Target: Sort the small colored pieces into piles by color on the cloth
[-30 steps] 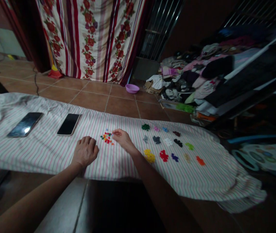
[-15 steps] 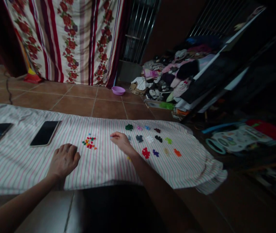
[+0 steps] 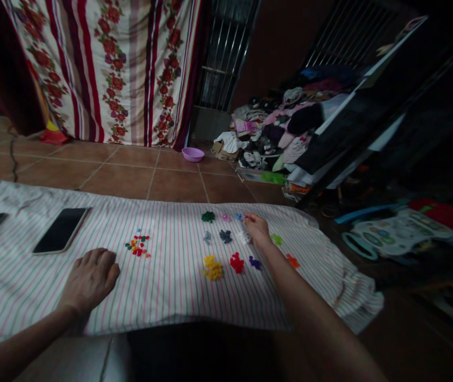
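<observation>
Firstly, right hand [image 3: 257, 229], thumb and fingertips nearly together at the light-blue pile [image 3: 240, 216], any grip on a piece indiscernible; left hand [image 3: 90, 278] rests palm down, fingers loosely spread, on the striped cloth [image 3: 171, 292], apparently unladen; mixed-colour pile [image 3: 138, 245] lies beyond, rightward.

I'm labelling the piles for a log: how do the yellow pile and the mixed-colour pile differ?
Colour: the yellow pile shows only yellow, while the mixed-colour pile includes red, green, orange and blue.
Spread: the yellow pile is bunched; the mixed-colour pile is looser.
Place: the mixed-colour pile lies nearer the left hand than the yellow pile.
Both lie on the striped cloth.
</observation>
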A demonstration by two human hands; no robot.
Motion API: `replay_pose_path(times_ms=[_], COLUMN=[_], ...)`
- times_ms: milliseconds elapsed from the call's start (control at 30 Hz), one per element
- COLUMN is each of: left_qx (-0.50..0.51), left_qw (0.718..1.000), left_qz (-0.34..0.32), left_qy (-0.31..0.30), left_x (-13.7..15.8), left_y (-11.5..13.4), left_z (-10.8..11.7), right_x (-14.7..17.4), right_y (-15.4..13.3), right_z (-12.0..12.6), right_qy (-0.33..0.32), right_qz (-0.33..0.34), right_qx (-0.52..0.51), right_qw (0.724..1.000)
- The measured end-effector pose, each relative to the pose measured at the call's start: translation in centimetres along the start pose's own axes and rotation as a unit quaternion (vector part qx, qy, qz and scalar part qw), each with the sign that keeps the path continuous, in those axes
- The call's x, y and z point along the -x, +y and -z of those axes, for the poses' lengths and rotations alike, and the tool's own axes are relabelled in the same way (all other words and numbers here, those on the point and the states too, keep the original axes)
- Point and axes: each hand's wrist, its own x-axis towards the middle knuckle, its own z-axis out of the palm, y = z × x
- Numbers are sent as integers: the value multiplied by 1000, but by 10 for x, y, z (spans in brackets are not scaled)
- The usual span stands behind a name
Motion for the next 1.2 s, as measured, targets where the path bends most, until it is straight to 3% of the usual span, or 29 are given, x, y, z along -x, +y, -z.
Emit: replay_pose_path(times_ms=[233,433,667,900,1200], left_qx=[10,-13,-30,-34,-21], left_qw=[998,995,997,995,999], left_qz=[-27,-55,-44,-53,-26], left_qy=[52,76,53,83,34], left_x=[3,4,3,3,0], left_y=[-7,-10,-8,-7,-4], left_z=[-13,-16,-10,-11,-6], right_x=[-36,-50,-53,-54,-55], right_y=[21,27,38,43,39], right_z=[8,-5,-15,-19,-16], right_qy=[18,-29,-56,-33,-68], right_qz=[-27,-5,1,-1,-6], right_qx=[82,145,149,72,71], right_qw=[996,989,987,997,995])
